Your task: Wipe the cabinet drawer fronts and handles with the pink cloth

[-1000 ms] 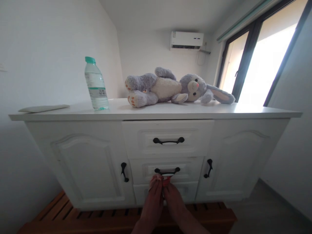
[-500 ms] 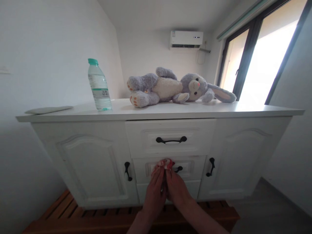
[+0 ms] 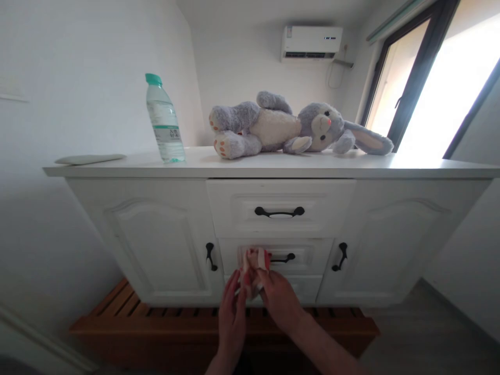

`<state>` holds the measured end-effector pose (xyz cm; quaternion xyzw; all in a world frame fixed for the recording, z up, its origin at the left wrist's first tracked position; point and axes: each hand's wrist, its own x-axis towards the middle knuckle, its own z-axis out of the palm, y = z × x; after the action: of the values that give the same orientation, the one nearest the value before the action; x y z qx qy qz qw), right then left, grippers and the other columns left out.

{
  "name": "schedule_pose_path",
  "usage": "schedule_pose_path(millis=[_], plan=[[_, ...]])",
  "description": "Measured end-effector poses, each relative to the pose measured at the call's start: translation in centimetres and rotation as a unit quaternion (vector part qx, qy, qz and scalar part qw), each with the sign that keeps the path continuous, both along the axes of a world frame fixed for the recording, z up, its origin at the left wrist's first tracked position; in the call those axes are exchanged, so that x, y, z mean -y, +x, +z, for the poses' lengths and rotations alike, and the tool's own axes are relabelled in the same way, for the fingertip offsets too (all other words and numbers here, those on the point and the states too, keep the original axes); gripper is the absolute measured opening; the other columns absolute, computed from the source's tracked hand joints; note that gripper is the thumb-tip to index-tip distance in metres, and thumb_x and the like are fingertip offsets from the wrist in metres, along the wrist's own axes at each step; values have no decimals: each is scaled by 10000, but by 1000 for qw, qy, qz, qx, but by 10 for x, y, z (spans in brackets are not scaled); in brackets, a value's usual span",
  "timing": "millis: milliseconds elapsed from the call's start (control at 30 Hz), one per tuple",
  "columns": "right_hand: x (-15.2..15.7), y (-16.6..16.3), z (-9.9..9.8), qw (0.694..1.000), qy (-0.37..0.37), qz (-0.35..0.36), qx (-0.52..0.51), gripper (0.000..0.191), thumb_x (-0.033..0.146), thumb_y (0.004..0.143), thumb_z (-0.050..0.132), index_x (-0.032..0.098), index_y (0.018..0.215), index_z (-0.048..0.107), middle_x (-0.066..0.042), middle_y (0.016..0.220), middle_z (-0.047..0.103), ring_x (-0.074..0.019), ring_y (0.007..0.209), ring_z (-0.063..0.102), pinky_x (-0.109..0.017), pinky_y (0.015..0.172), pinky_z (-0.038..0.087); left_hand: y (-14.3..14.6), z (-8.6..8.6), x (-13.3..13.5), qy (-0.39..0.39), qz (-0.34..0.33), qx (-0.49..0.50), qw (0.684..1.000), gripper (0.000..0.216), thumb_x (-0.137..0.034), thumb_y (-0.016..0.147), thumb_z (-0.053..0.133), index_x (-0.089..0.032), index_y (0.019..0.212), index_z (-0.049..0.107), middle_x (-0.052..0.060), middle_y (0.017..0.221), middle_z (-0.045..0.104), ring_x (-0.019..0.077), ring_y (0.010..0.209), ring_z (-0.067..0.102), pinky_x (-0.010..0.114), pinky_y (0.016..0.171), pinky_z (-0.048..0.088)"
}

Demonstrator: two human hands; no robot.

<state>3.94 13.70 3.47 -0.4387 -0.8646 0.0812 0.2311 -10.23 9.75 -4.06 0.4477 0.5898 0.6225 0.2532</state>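
Observation:
A crumpled red-and-white cloth (image 3: 253, 268) is bunched in front of the middle drawer (image 3: 308, 252), just left of that drawer's black handle (image 3: 287, 258). My right hand (image 3: 283, 299) grips its right side, thumb and fingers closed on the fabric. My left hand (image 3: 232, 310) is at the cloth's lower left edge, its fingers stretched upward and apart from the thumb. Whether those fingertips touch the fabric is hard to tell. Behind both hands, the lowest drawer (image 3: 307, 288) is partly hidden.
The white cabinet (image 3: 156, 229) has black-handled doors on both sides. On its top stand a green-capped water bottle (image 3: 166, 122) and a grey plush rabbit (image 3: 277, 127) lying on its side; a flat pale object (image 3: 89, 159) lies left. A slatted wooden bench (image 3: 156, 323) is underneath.
My hands, pressed together on the cloth before, have moved apart, the left one away to the left. More of the cloth shows between them. The view has tilted down and shifted left.

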Motion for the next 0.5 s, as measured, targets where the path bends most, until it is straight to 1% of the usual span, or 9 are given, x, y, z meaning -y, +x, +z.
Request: schedule_pose_path(millis=[33,100,167,233,300,367,400,433,500], plan=[[8,-5,-11,1000,-6,18,-25,487,42,899,427,165,1356,543,-131,1178,701,-248,1106,661,-390,971,529,0,-8,5,-7,-8,6,1000,518,-504,906,518,-218,1333,589,138,1497,569,270,1365,543,494,1165,423],[20,-20,-36,995,-29,66,-74,496,65,935,411,173,1409,510,-136,1349,633,-223,1269,586,-378,1072,480,-5,-25,12,-47,-8,38,998,534,-508,909,505,-195,1333,590,142,1487,581,267,1396,513,482,1191,387],[25,-41,-60,986,-61,105,-114,518,66,940,410,164,1443,482,-138,1516,492,-209,1420,441,-381,1161,393,-16,-41,13,-99,16,67,993,545,-499,912,488,-159,1325,593,163,1450,612,279,1365,547,482,1179,400],[24,-62,-75,975,-98,132,-151,549,64,933,413,156,1473,452,-132,1599,370,-217,1487,326,-400,1201,332,-32,-51,9,-127,47,67,989,543,-469,904,494,-122,1308,603,190,1427,625,297,1343,566,483,1177,398],[19,-80,-80,962,-127,145,-193,551,91,948,403,166,1493,432,-117,1623,326,-219,1505,285,-405,1216,299,-46,-54,3,-129,75,55,987,547,-447,897,503,-104,1311,600,205,1426,621,310,1346,562,478,1185,383],[14,-92,-77,954,-137,142,-227,522,136,967,397,177,1486,446,-112,1614,346,-221,1506,282,-412,1225,276,-58,-54,0,-129,87,65,986,551,-463,891,514,-119,1311,608,195,1420,629,310,1349,558,468,1192,372],[11,-96,-75,951,-139,134,-242,515,157,965,415,174,1479,453,-121,1603,364,-226,1499,300,-415,1221,281,-62,-54,-1,-126,83,84,985,549,-483,890,516,-143,1310,614,175,1426,630,301,1357,551,456,1194,369],[10,-97,-73,949,-139,123,-256,514,172,954,443,165,1468,460,-139,1582,394,-236,1480,339,-419,1208,304,-65,-55,0,-122,70,108,984,540,-503,888,516,-172,1301,625,149,1430,633,289,1363,547,441,1192,375],[8,-95,-71,944,-143,94,-282,499,177,916,489,150,1414,499,-174,1484,502,-252,1378,476,-421,1140,393,-69,-64,2,-109,36,153,981,502,-526,882,519,-219,1255,656,103,1411,658,267,1350,562,402,1159,422]])
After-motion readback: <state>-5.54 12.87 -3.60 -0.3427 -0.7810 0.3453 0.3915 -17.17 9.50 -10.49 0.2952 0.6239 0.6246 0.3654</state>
